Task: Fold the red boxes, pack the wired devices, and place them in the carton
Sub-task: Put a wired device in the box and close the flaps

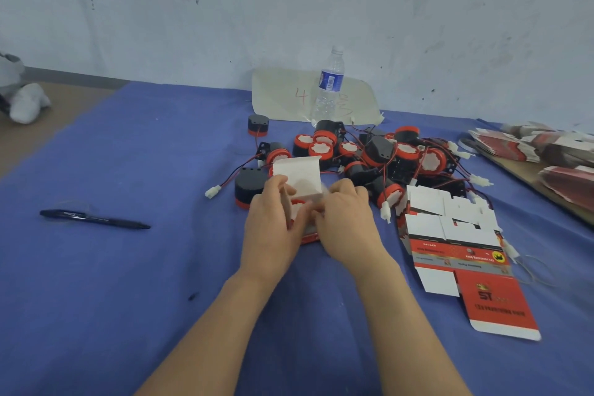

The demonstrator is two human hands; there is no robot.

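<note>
My left hand [273,222] grips the left wall of a red box [310,236] and my right hand [348,219] pinches its right side at mid-desk [128,283]. The box's white lid flap [300,175] stands up. A wired device [297,205] seems to sit inside, though blurred. The device pile [376,151] crowds just behind, flat boxes [459,247] lie near on the right, and a pen [94,219] lies well left across blue cloth.

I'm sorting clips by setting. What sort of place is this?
Most likely a small hand-packing workstation: a heap of black-and-red wired devices lies on the blue-covered table, bundles of flat red boxes wait at the right, and the left hand and right hand hold one half-folded red box.
</note>
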